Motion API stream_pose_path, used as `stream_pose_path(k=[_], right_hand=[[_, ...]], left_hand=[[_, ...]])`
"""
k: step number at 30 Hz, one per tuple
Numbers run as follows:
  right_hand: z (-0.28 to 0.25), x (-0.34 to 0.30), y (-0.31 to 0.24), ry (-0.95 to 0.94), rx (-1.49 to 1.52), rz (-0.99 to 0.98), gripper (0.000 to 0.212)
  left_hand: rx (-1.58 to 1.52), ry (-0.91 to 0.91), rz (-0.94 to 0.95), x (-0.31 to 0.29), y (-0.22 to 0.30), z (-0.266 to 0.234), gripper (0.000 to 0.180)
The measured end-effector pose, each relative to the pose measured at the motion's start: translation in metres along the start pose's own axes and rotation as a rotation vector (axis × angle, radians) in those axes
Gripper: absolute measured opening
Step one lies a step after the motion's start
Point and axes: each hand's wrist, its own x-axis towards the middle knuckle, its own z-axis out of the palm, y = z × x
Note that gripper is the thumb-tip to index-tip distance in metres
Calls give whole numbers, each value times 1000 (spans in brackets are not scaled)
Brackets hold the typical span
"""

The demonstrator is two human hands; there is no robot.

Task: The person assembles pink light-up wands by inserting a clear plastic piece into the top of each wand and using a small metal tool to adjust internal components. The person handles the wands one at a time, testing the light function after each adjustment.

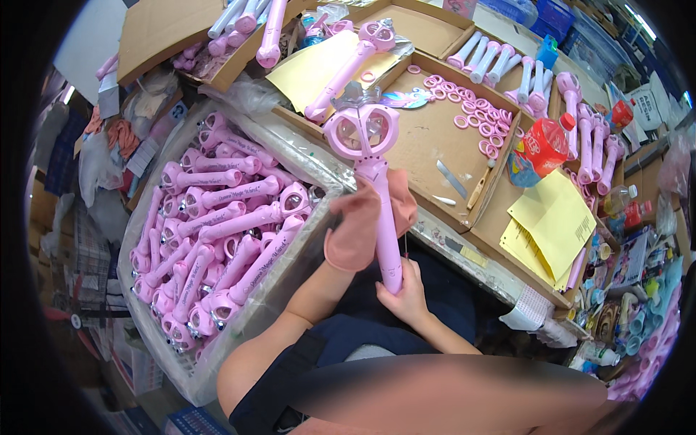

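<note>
A pink toy wand (388,239) with a ring-shaped clear head and a crown-like tip stands upright in front of me. My left hand (351,235) is closed around its upper handle through a salmon-coloured cloth (403,201); the cloth hides most of the fingers, and that area is slightly blurred. Lower down, my right hand (407,296) grips the bottom end of the handle. A thin dark shaft sticks up beside the wand from the right hand, its kind unclear. Left of my arm, a plastic-lined bin (330,190) holds many similar wands (232,192).
Cardboard trays on the bench hold pink rings (475,109), a blade (451,178) and a wooden-handled tool (478,190). Another wand (348,76) lies on yellow paper. A red-labelled bottle (542,151), yellow sheets (554,214) and upright wand parts (594,141) stand to the right.
</note>
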Motion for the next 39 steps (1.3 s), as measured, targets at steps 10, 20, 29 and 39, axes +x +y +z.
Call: stream_pose_path(k=[10, 20, 29, 39], right_hand=[[3, -6, 4, -9, 44, 33, 67], [-1, -13, 3, -84, 101, 4, 66], [-6, -16, 4, -71, 91, 10, 64], [-7, -18, 5, -99, 85, 51, 65]], left_hand=[[2471, 0, 566, -6, 15, -14, 22], [1503, 22, 232, -8, -3, 26, 47], [1817, -136, 327, 1, 8, 15, 43], [1953, -170, 444, -11, 6, 1, 43]])
